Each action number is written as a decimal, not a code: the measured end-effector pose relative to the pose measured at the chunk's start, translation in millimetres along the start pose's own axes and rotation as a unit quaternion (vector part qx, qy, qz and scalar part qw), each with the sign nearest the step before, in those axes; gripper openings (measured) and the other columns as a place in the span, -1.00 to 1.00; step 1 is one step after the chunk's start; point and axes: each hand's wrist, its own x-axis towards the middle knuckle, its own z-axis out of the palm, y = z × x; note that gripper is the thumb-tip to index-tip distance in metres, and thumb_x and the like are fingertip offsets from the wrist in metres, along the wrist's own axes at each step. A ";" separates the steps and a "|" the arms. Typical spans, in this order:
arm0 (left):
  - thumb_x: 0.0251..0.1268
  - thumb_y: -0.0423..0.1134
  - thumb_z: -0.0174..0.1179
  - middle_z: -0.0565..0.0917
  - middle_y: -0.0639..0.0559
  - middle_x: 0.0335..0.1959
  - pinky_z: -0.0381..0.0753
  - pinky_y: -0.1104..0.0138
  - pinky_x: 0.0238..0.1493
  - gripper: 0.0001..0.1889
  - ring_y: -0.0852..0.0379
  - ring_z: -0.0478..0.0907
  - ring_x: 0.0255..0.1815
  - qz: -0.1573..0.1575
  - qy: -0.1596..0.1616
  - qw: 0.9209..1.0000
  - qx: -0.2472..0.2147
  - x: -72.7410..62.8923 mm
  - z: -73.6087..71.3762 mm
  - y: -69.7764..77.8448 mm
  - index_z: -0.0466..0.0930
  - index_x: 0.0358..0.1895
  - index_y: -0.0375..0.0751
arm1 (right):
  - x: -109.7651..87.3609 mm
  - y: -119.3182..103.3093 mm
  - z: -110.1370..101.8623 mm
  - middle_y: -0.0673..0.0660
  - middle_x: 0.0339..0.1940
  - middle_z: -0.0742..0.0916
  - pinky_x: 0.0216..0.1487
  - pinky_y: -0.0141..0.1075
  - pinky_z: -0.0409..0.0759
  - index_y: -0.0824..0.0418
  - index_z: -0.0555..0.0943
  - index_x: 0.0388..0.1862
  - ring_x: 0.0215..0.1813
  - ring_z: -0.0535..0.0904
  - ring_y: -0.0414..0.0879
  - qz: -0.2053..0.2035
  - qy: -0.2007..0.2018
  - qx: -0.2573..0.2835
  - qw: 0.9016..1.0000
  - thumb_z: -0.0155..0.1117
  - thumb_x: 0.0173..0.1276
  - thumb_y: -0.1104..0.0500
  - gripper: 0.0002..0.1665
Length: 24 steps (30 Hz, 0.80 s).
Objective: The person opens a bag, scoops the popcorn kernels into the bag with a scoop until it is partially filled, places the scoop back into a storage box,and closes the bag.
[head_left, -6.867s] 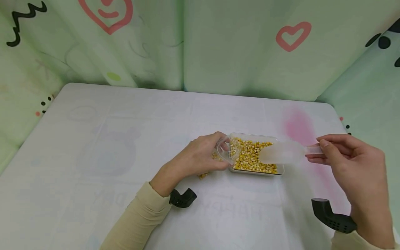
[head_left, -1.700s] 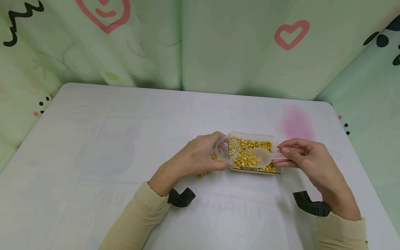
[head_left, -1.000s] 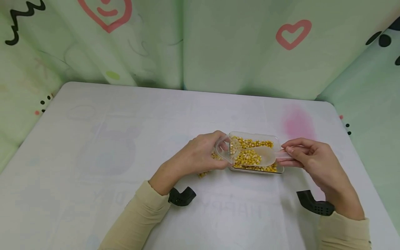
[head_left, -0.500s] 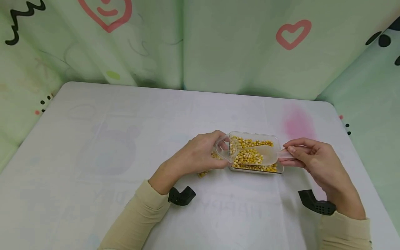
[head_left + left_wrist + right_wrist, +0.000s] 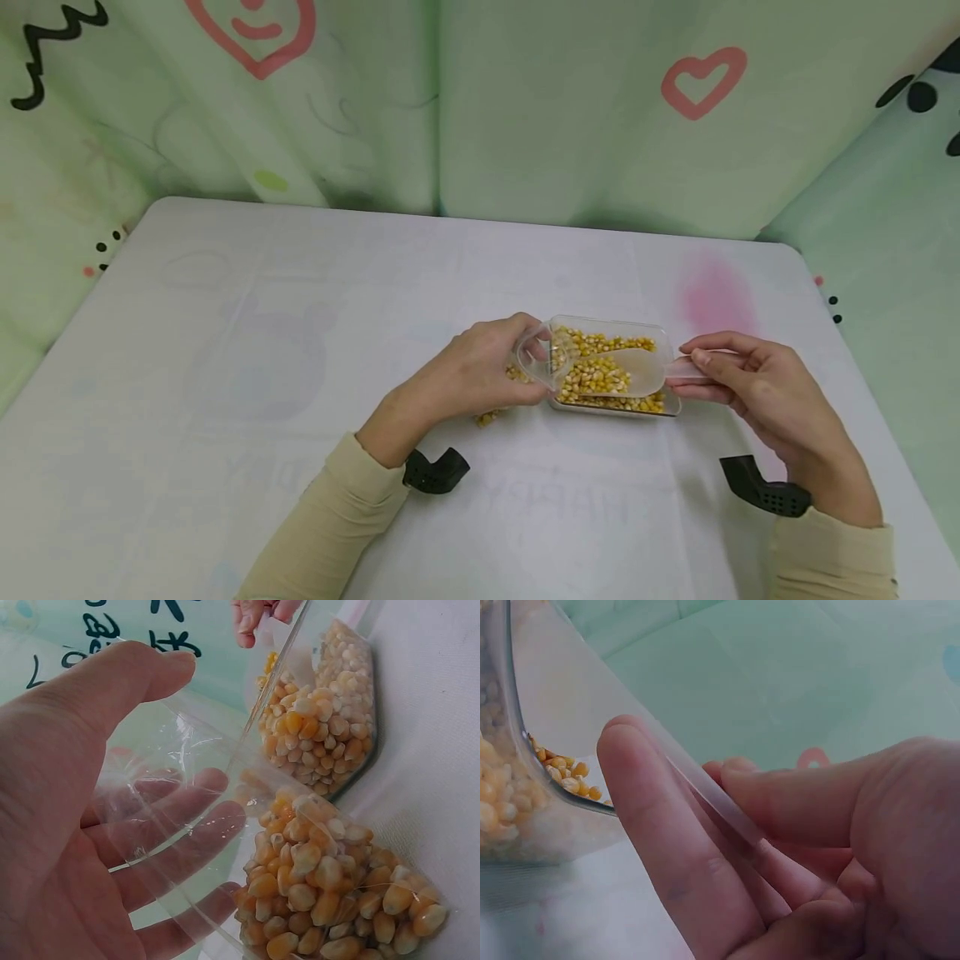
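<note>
My left hand (image 5: pixel 480 362) holds a clear plastic bag (image 5: pixel 184 739) by its mouth, thumb and fingers spread round the opening. Corn kernels (image 5: pixel 322 877) fill the lower part of the bag. Right beside the bag stands a clear rectangular container (image 5: pixel 667 333) with more corn kernels in it. A whitish translucent scoop (image 5: pixel 647 371) lies level over these kernels, loaded with corn at its front end, which points at the bag mouth. Between thumb and fingers, my right hand (image 5: pixel 765 392) pinches the scoop's handle (image 5: pixel 712 799) at the container's right end.
A white cloth covers the table (image 5: pixel 262 333), with a pink patch (image 5: pixel 716 292) behind the right hand. Green curtains (image 5: pixel 555 117) with printed hearts hang along the back and sides. Each wrist carries a black curved mount (image 5: pixel 437 471).
Earlier, the scoop was held at the container's right side with no corn showing. It has since moved left over the container and carries kernels. In the last second it shifts slightly right.
</note>
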 end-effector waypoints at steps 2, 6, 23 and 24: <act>0.10 -0.09 0.40 0.66 0.20 -0.11 0.54 0.38 -0.02 -0.46 0.28 0.56 -0.06 -0.001 0.000 1.000 0.000 -0.2 0.0 0.0 0.48 0.16 -0.09 | 0.0 -0.1 -0.2 0.13 -0.10 0.77 -0.04 -0.22 0.67 0.51 0.49 0.09 -0.11 0.79 0.03 -0.003 -0.007 0.014 1.000 0.10 0.50 0.31 -0.70; 0.09 -0.10 0.40 0.67 0.20 -0.11 0.54 0.38 -0.03 -0.47 0.27 0.57 -0.07 -0.001 0.001 1.000 0.001 -0.2 0.2 -0.1 0.48 0.15 -0.09 | -0.3 -0.5 -1.6 0.19 -0.09 0.78 0.01 -0.21 0.65 0.49 0.51 0.06 -0.06 0.78 0.06 -0.009 -0.041 0.057 0.998 0.00 0.52 0.38 -0.75; 0.10 -0.08 0.39 0.68 0.20 -0.11 0.55 0.39 -0.05 -0.46 0.26 0.58 -0.08 0.002 0.001 1.000 0.009 0.0 0.8 -0.7 0.48 0.16 -0.10 | 0.1 -1.4 -2.5 0.31 -0.08 0.78 0.05 -0.19 0.62 0.57 0.52 0.08 0.00 0.75 0.09 -0.030 -0.088 0.109 0.990 -0.10 0.52 0.47 -0.70; 0.11 -0.08 0.39 0.68 0.20 -0.10 0.55 0.38 -0.04 -0.46 0.26 0.58 -0.07 0.002 0.000 1.000 0.008 0.1 0.9 -0.8 0.48 0.16 -0.10 | 0.1 -0.9 -2.6 0.31 -0.08 0.78 0.04 -0.19 0.62 0.56 0.53 0.07 0.00 0.75 0.08 -0.031 -0.088 0.112 0.989 -0.10 0.52 0.47 -0.70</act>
